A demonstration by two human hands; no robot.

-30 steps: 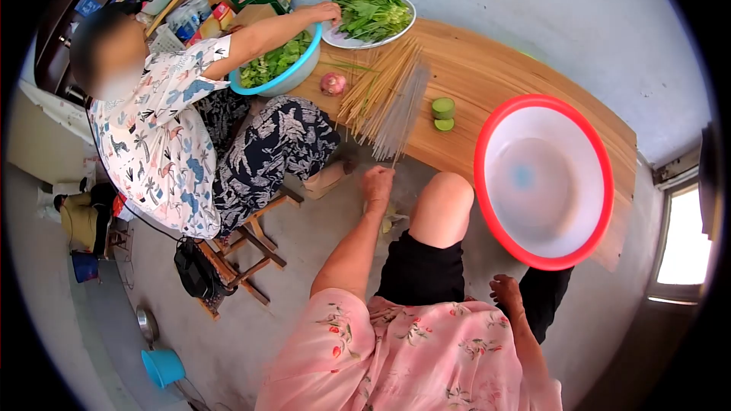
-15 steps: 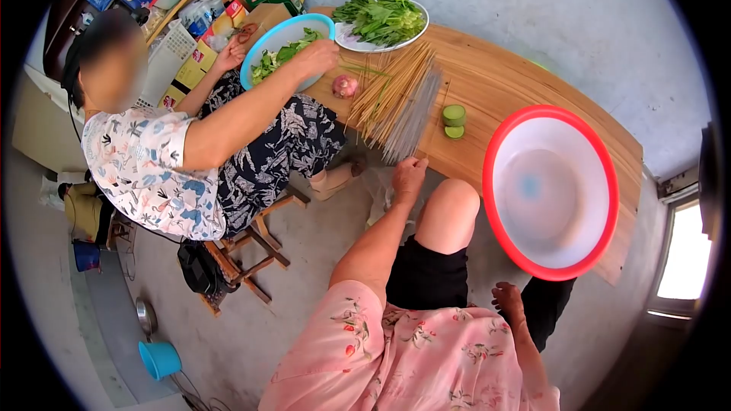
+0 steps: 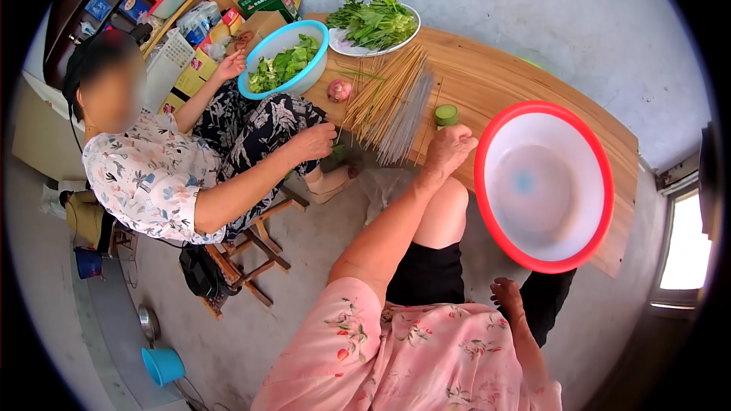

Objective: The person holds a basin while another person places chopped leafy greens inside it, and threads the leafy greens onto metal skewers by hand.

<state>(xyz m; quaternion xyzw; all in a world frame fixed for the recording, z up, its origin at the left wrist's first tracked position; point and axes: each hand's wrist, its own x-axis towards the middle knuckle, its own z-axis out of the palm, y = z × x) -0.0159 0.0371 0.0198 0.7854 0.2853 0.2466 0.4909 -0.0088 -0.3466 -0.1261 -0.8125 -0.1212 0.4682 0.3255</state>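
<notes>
My left hand (image 3: 449,151) is over the table's near edge, fingers curled together, beside a cut piece of pale-fleshed green vegetable (image 3: 445,115). What its fingers hold, if anything, is hidden; a second cut piece is not visible now. My right hand (image 3: 506,294) hangs low by my knee, fingers loosely apart and holding nothing. To the left of my left hand lie a spread of thin wooden skewers (image 3: 384,99) and a bundle of grey, translucent-looking sticks (image 3: 408,122). Right of it stands a large white basin with a red rim (image 3: 607,183), with nothing in it.
On the wooden table (image 3: 525,84) are a plate of leafy greens (image 3: 377,23) and a pink onion (image 3: 339,90). A seated co-worker (image 3: 145,175) is at the left, near a blue-rimmed bowl (image 3: 320,57) of torn leaves. A clear plastic bag (image 3: 378,186) hangs below the table edge.
My left hand has moved right and up, from the grey sticks' ends to the green pieces. The co-worker's hand has left the bowl and come down beside their knee.
</notes>
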